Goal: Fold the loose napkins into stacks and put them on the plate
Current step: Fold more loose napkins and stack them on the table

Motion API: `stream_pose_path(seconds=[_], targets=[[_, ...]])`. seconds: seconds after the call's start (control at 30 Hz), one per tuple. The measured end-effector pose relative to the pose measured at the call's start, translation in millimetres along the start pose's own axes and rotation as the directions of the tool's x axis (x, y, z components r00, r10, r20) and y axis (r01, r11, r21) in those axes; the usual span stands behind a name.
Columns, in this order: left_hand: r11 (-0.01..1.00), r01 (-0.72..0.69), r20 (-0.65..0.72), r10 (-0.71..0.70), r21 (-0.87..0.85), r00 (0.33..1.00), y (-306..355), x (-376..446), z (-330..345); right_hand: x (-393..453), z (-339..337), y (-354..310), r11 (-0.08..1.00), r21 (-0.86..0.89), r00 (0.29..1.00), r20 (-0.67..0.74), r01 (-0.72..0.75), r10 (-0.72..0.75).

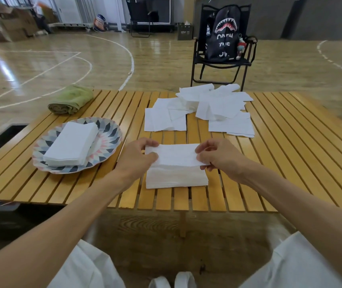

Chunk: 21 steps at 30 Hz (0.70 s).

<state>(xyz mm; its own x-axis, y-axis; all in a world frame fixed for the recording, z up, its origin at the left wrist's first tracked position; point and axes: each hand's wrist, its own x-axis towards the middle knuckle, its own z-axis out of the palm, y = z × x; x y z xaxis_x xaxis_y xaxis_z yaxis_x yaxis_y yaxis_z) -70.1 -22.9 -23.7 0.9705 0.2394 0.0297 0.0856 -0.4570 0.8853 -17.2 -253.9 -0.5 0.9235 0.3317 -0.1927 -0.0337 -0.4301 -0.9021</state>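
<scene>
Head view: the person sits at a slatted wooden table (290, 146). Both hands work on one folded napkin (174, 155) that lies on top of a near stack (176, 177) at the table's front middle. The left hand (139, 156) pinches the napkin's left end, thumb and fingers curled round the edge. The right hand (218, 156) pinches the right end in the same way, its fingertips clamped on the paper. The napkin is stretched flat between the two hands, and whether it rests on the stack or is lifted slightly above it cannot be told.

To the left, a plate (112, 132) with a pattern of grey, pink and dark triangles stands on the table, apart from the near stack. A plate stack (70, 143) of folded napkins lies on it, turned at a slant.

Farther back, loose napkins (203, 109) lie spread and overlapping across the table's middle and right, some curled at the far edge. A rolled green towel (70, 99) lies at the far left corner.

Beyond the table, a black folding chair (199, 59) stands on the wooden court floor, with a dark backpack (224, 38) bearing a shark-mouth print on its seat.
</scene>
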Motion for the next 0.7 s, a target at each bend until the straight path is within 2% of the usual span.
stream_pose_path(seconds=[0.2, 0.5, 0.57, 0.63, 0.7], targets=[[0.955, -0.049, 0.104, 0.019, 0.292, 0.994, -16, 0, 4, -1, 9, 10, 0.978, -0.208, 0.999, 0.029, -0.024, 0.031], [0.9, -0.112, 0.148, 0.053, 0.422, 0.988, -25, -3, 7, 5, 12, 20, 0.927, -0.374, 1.0, 0.004, 0.011, -0.01], [0.813, -0.139, 0.133, 0.077, 0.565, 0.988, -25, -5, 7, 4, 13, 23, 0.831, -0.554, 0.996, -0.041, 0.047, -0.084], [0.677, -0.209, 0.117, 0.179, 0.706, 0.977, -22, -6, 8, 2, 15, 23, 0.647, -0.757, 0.967, -0.085, 0.094, -0.24], [0.61, -0.323, 0.172, 0.294, 0.724, 0.94, -18, -7, 11, 2, 19, 21, 0.56, -0.806, 0.934, -0.026, 0.191, -0.355]])
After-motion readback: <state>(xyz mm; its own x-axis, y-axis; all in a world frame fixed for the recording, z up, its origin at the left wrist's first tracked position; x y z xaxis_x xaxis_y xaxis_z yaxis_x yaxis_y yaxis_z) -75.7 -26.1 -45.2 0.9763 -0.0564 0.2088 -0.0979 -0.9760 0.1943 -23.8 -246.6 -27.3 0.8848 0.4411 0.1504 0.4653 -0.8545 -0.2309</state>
